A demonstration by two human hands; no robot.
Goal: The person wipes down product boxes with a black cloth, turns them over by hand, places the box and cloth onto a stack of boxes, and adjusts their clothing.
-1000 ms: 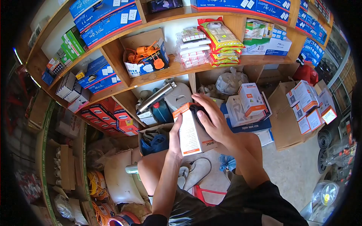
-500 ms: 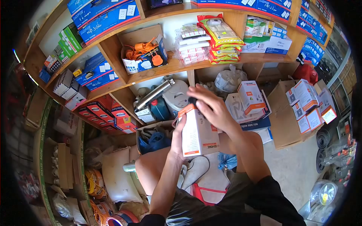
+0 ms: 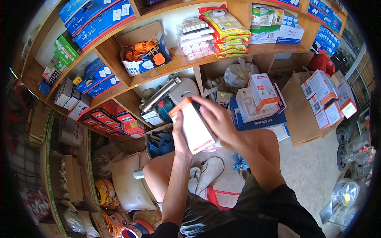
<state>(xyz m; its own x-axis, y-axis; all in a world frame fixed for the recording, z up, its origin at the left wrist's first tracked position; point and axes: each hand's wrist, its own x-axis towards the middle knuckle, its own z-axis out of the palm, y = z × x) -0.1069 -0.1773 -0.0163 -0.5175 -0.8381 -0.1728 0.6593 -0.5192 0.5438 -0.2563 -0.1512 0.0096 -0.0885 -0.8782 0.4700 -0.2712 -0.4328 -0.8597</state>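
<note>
A white carton with an orange top and orange bottom edge (image 3: pixel 197 135) is held up in front of my knees, tilted. My left hand (image 3: pixel 181 139) grips its left side, thumb along the near face. My right hand (image 3: pixel 219 122) presses against the right side, its fingers stretched up toward the top edge. Together the two hands hold the carton between them. My right hand covers most of the carton's right face, and whatever is inside cannot be seen.
Wooden shelves (image 3: pixel 182 68) ahead hold boxes and packets. Similar orange-and-white boxes (image 3: pixel 264 92) sit on a blue carton, with more on a cardboard box (image 3: pixel 295 119) at right. A box with blue cloth (image 3: pixel 160 144) stands near my left knee; a red stool (image 3: pixel 216 198) is below.
My right hand has come down from above the carton's top to its right side. The carton has turned and tilted, and the dark thing at its top no longer shows. The view has shifted slightly.
</note>
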